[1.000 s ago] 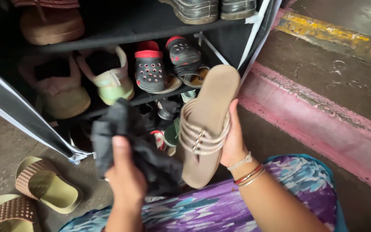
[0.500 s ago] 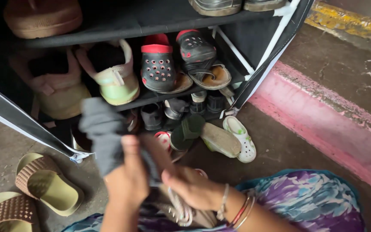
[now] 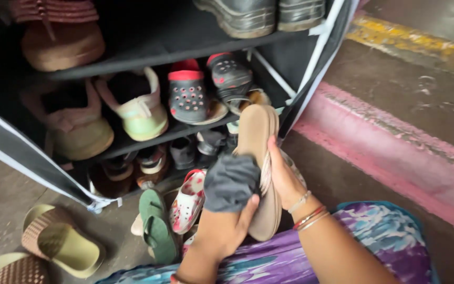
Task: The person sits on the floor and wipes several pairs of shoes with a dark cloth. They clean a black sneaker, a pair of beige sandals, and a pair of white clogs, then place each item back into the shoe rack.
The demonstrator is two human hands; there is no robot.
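holding a tan sandal (image 3: 261,158) on edge in front of the shoe rack (image 3: 148,52), the right hand (image 3: 285,176) is closed around its strap side, fingers curled over the rim. the left hand (image 3: 222,231) is clenched on a dark grey cloth (image 3: 231,181), which is pressed against the sandal's face. the sandal sits above the person's lap, toe end up, near the rack's middle shelf.

risks noted: the right hand's hold looks to be along one edge only, so firm pressure from the cloth could twist the sandal out and drop it onto the small white clog with red marks (image 3: 189,202) and the green slipper (image 3: 156,226) below. the raised toe stands close to the grey clogs with red rims (image 3: 187,94) and the brown sandals beside them; a wide stroke could knock these off the shelf. loose cloth may catch on the straps.
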